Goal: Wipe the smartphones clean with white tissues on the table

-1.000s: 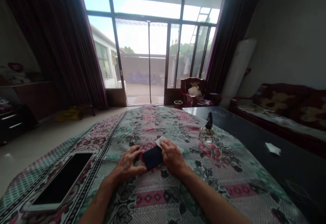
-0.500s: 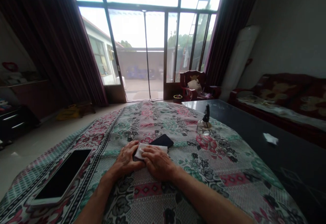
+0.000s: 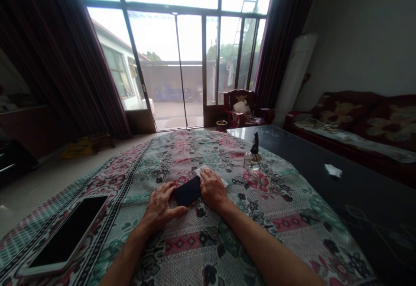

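A dark blue phone (image 3: 187, 191) lies flat and slanted on the flowered tablecloth in front of me. My left hand (image 3: 161, 203) steadies its left end, with fingers at the upper corner and the thumb by the lower edge. Over the right end, my right hand (image 3: 212, 190) presses a white tissue (image 3: 202, 170); the palm covers most of the tissue and that end of the phone. To the left rests a bigger white-framed device (image 3: 68, 234) with a black screen, like a tablet. A clear spray bottle (image 3: 253, 158) with a black nozzle stands beyond my right hand.
The patterned tablecloth (image 3: 182, 245) covers the surface under my hands. On the right is a dark glossy table (image 3: 312, 182) bearing a crumpled tissue (image 3: 333, 170). A red sofa (image 3: 351, 112), an armchair (image 3: 240, 104) and a large glass door (image 3: 162, 78) stand farther off.
My right hand has slid with the tissue rightward along the phone to its far end, uncovering the middle. My left hand stays at the left end. The view has shifted slightly right.
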Demonstrator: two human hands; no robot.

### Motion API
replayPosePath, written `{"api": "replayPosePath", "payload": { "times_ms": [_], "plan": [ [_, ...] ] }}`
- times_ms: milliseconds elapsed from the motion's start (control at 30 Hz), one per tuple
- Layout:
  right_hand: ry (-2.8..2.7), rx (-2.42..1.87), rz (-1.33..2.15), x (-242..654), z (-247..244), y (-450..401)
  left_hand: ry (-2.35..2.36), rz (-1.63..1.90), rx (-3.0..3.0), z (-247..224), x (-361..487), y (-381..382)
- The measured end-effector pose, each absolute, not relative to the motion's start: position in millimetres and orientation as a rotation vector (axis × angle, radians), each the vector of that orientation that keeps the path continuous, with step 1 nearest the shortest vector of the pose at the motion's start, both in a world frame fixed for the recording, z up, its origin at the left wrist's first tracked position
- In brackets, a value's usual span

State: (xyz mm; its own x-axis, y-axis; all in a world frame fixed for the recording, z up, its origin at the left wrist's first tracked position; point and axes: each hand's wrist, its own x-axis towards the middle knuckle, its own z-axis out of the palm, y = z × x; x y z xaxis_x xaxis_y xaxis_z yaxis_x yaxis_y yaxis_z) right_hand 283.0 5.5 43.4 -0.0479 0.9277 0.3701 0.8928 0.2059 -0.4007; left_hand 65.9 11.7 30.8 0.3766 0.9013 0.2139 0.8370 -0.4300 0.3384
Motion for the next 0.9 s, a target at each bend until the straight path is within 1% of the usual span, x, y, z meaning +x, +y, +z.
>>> {"api": "replayPosePath", "payload": {
  "times_ms": [433, 900],
  "plan": [
    [-1.878, -1.666, 0.060, 285, 38, 12, 1.516, 0.654, 2.511, 33, 68, 9],
    [-1.824, -1.661, 0.083, 287, 33, 6, 1.685, 0.760, 2.396, 25, 71, -4]
  ]
}}
